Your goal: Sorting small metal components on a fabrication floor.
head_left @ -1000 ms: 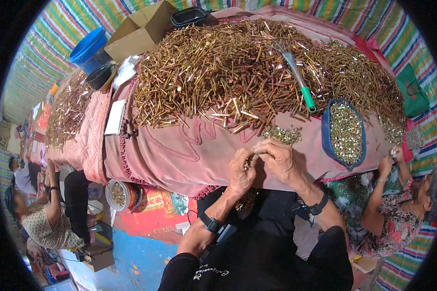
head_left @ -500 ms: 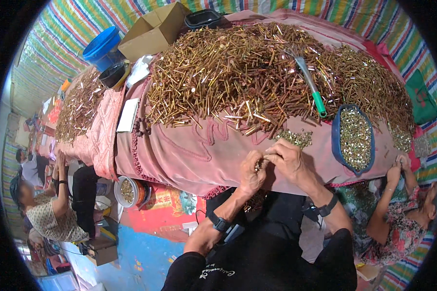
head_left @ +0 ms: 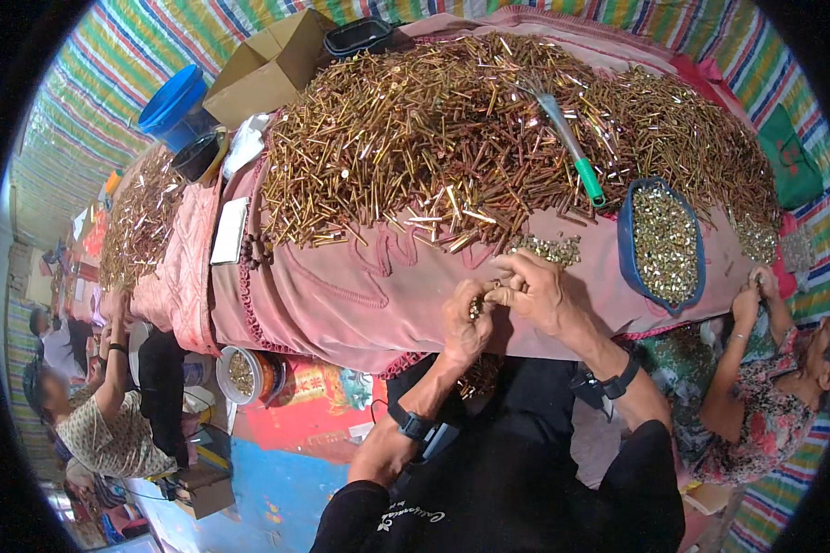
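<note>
My left hand is closed around several small shiny metal pieces, which show at the curled fingers. Close against it, my right hand is pinched, thumb and fingertips meeting those of the left. What the right fingertips hold is too small to make out. Just beyond the right hand lies a small heap of gold-coloured metal bits on the pink cloth. Farther back spreads a big pile of thin copper-coloured rods or tubes.
Right of my hands stands a blue tray full of metal bits. A green-handled brush rests on the pile. Cardboard box, blue bucket and black tub stand behind. A white bucket is below left. People work on both sides.
The view has shifted slightly, so the table things sit a little more to the left. My hands stay together, the fingers moving slightly at the pinch.
</note>
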### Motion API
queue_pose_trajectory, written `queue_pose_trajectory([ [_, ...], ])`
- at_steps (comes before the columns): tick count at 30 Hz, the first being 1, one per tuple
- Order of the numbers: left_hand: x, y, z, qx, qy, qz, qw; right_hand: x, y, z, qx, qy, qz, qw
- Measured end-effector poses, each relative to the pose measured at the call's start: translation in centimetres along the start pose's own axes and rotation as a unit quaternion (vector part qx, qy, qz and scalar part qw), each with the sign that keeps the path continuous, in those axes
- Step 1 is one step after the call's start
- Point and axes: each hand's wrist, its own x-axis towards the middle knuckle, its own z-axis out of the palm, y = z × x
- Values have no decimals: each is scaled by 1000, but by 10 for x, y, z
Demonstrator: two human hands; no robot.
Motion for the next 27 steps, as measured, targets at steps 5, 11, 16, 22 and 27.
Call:
queue_pose_trajectory([
  [5, 0, 6, -3, 23, -37, -29, 999, -6, 5, 0, 1, 17, -10, 1000],
  [11, -1, 7, -1, -3, -20, -42, 999, -4, 3, 10, 7, 49, -61, 997],
  [16, -4, 9, 1, -40, -27, -107, 993, -6, 19, 8, 7, 65, 45, 997],
  [22, 11, 20, -1, -80, -13, -208, 975, -20, 12, -18, 123, -1, 201, 972],
  [27, 17, 22, 2, -72, -4, -219, 973, -16, 9, -42, -64, -37, 153, 985],
])
